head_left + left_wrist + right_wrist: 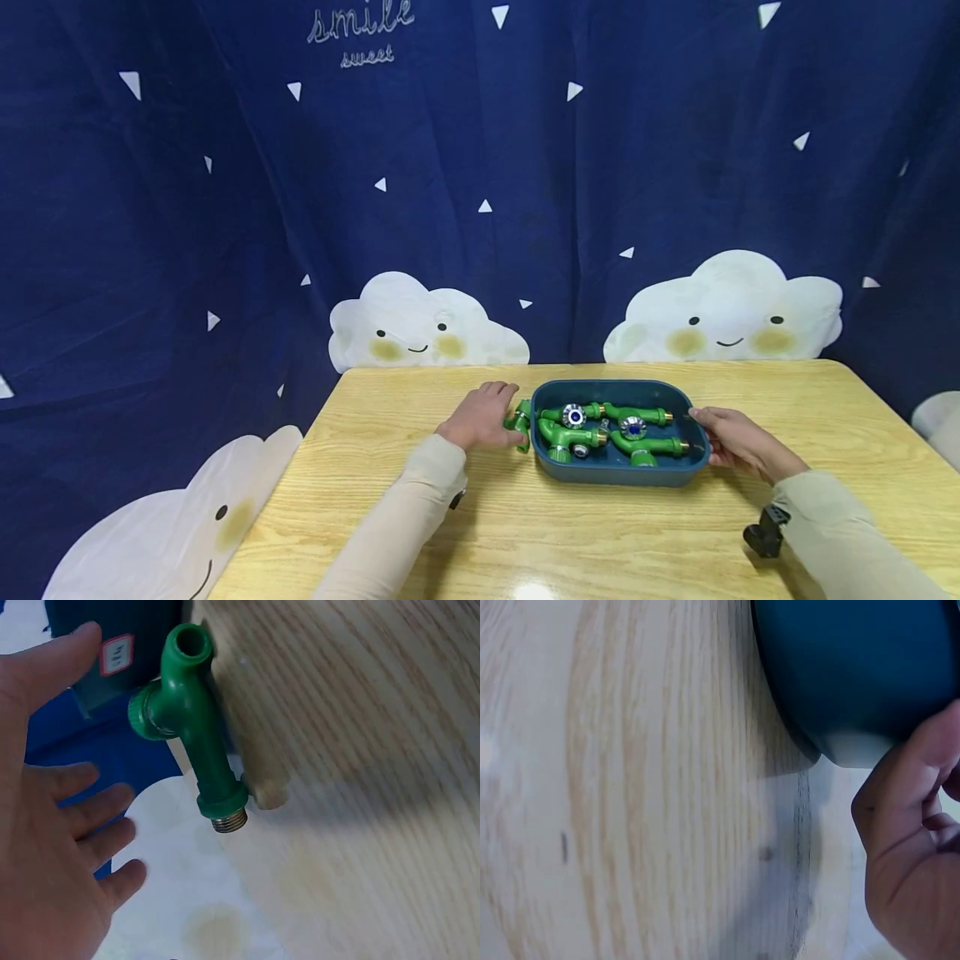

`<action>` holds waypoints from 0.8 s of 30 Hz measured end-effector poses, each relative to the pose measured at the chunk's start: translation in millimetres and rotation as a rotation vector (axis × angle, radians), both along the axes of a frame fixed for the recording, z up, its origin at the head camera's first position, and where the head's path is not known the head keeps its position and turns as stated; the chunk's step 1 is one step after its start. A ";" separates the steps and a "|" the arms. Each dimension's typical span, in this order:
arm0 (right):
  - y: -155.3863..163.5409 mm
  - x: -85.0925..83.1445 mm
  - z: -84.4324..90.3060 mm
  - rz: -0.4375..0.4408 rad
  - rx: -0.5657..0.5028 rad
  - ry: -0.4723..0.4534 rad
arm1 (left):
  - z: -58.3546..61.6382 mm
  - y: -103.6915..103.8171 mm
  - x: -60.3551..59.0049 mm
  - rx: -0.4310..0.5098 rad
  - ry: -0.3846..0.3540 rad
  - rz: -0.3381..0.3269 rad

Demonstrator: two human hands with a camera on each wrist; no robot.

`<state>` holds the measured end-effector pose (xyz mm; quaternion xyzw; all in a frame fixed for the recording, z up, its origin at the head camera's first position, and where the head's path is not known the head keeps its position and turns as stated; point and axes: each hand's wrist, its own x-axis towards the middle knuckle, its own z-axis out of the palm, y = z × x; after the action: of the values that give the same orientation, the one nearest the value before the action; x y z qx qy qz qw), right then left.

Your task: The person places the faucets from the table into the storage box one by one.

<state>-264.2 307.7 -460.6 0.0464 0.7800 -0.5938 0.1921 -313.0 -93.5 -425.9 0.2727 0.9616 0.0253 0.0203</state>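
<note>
A dark teal plastic bin (615,474) stands on the table with several green taps (577,437) lying in it, some with chrome and blue handles. My right hand (742,442) grips the bin's right end, thumb at the rim; the right wrist view shows the curled fingers (907,802) against the bin wall (855,667). One more green tap (199,735) lies on the table right beside the bin's left end, its brass thread toward the far side. Around it my left hand (486,417) is spread, thumb and fingers apart, with a gap to the tap in the left wrist view.
The light wooden table (570,542) reaches back to a dark blue curtain (450,125) with white clouds and triangles. A small red-edged label (116,655) is on the bin's left end. A black wrist device (767,532) sits at my right cuff.
</note>
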 end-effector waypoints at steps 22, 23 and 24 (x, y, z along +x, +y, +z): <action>-1.5 1.2 1.6 0.007 0.018 0.017 | -26.2 7.3 -4.3 -0.054 0.043 -0.012; -1.3 1.5 1.8 0.007 0.024 0.019 | -26.7 8.3 -4.3 -0.053 0.039 -0.010; -1.0 1.8 2.2 0.007 0.028 0.022 | -26.8 9.4 -4.2 -0.048 0.035 -0.010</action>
<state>-262.4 306.7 -458.4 0.0397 0.7906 -0.5824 0.1850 -317.2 -84.1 -452.7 0.2772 0.9608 -0.0029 0.0100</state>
